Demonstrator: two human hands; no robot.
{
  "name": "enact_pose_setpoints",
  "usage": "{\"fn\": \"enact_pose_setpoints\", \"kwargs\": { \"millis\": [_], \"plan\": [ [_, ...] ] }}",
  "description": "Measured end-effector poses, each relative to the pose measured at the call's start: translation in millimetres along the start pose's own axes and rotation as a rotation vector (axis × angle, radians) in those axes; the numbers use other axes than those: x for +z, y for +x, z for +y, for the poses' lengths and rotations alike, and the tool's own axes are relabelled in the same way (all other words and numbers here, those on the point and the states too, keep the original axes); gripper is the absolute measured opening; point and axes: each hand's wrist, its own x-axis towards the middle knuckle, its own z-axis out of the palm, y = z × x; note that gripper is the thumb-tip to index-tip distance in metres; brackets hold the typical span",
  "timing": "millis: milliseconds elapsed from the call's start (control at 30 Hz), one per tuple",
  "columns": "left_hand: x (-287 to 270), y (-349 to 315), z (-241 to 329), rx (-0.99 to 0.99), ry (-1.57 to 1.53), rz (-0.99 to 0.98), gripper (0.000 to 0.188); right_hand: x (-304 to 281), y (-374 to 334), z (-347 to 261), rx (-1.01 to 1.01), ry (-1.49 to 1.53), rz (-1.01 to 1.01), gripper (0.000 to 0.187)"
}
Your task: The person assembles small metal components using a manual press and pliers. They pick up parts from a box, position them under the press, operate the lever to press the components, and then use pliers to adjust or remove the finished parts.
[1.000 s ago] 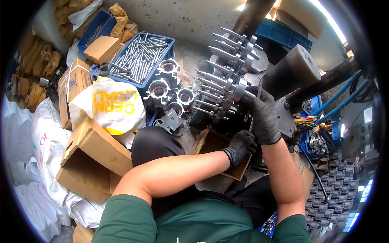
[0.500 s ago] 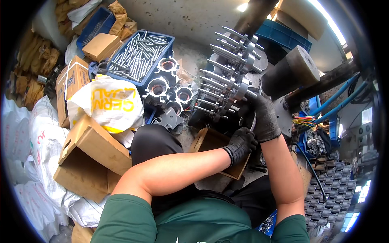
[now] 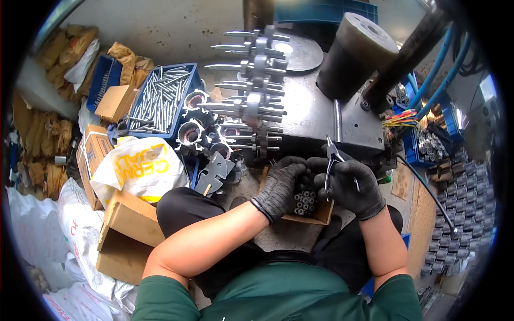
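My right hand [image 3: 357, 187], in a dark grey glove, grips a pair of pliers [image 3: 332, 156] with the jaws pointing away from me. My left hand [image 3: 281, 184], gloved alike, is closed with its fingertips near the right one's; anything pinched there is too small or hidden. Below both hands is an open cardboard box [image 3: 321, 214], and a cluster of small round metal parts [image 3: 305, 203] with holes in their ends shows in it. Beyond my hands rises a column of round metal parts [image 3: 255, 107] with several shafts sticking out sideways.
Behind my hands stands a metal machine base [image 3: 305, 96] with a thick cylinder [image 3: 361, 48]. To the left are a blue crate [image 3: 163, 101] of metal shafts, motor housings [image 3: 190, 132], a white bag [image 3: 140, 168] and an open carton [image 3: 128, 232]. Stacked metal parts [image 3: 460, 214] line the right.
Both hands have drawn back from beside the metal column to above the box. The pliers now show plainly in my right hand. The view has shifted, and the column appears farther left.
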Motion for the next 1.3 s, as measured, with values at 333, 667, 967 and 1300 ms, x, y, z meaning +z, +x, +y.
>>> {"fn": "enact_pose_setpoints", "kwargs": {
  "millis": [333,667,967,1300],
  "plan": [
    [25,-10,4,0.004,0.236,-0.190,0.023,-39,-21,-5,-0.353,-0.927,0.239,0.040],
    [47,1,-12,-0.099,0.220,-0.219,0.027,-41,-38,-6,-0.488,-1.065,0.314,0.027],
    [47,8,-17,-0.051,0.299,-0.196,0.023,-37,-38,-2,-0.690,-1.501,0.334,0.028],
    [47,7,-14,-0.085,0.241,-0.205,0.018,-34,-30,-6,-0.608,-1.482,0.416,0.025]
  ]
}}
